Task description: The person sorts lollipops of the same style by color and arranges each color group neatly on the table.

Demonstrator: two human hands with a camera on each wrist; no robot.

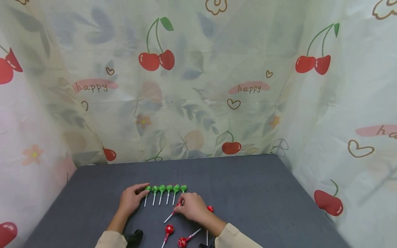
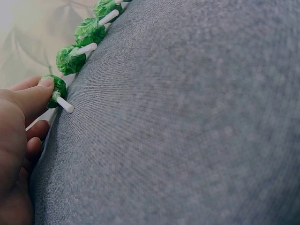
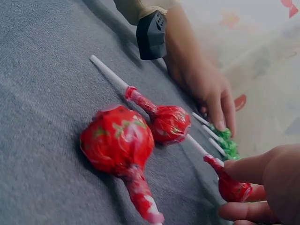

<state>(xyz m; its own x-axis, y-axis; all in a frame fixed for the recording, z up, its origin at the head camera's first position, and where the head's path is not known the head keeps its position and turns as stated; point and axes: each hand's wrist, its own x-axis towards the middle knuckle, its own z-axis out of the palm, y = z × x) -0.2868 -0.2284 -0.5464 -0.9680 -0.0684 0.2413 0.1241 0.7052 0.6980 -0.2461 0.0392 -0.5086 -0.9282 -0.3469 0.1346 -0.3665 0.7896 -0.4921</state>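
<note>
Several green-wrapped lollipops (image 1: 169,188) lie side by side in a row, white sticks toward me. My left hand (image 1: 129,199) is at the row's left end, thumb and forefinger pinching the head of the outermost green lollipop (image 2: 58,90). Just below the row's right end, my right hand (image 1: 194,207) pinches a red-wrapped lollipop (image 3: 230,186) between thumb and fingers, its stick slanting down-left. Closer to me lie more red lollipops: one (image 1: 169,229) pointing its stick toward me, another (image 1: 182,242) with its stick up-right. A third red lollipop (image 1: 210,208) is partly hidden behind my right wrist.
Dark grey cloth covers the table (image 1: 254,193). A pale curtain (image 1: 192,89) printed with cherries hangs behind it and along both sides. A black wrist device (image 1: 134,237) sits by my left sleeve.
</note>
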